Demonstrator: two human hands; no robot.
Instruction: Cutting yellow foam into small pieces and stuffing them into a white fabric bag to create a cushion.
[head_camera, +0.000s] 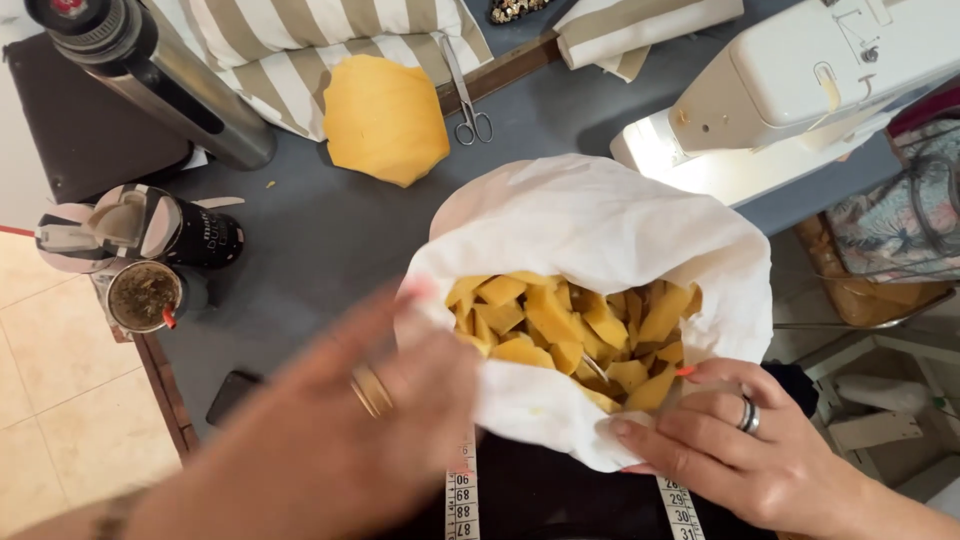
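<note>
Grey table (330, 240); hands perhaps on pouch (600, 225)

We see a white fabric bag (600, 230) filled with yellow foam pieces (570, 330), and a flat yellow foam sheet (385, 118) on the grey-blue table (330, 240). The folded cloth (270, 45) carries beige and white stripes. We note a white sewing machine (800, 90), silver scissors (470, 110), a silver and black flask (150, 70), and a white measuring tape (462, 500) with black numerals.

Bright machine lamp glare, blurred left hand (330, 440)
</note>
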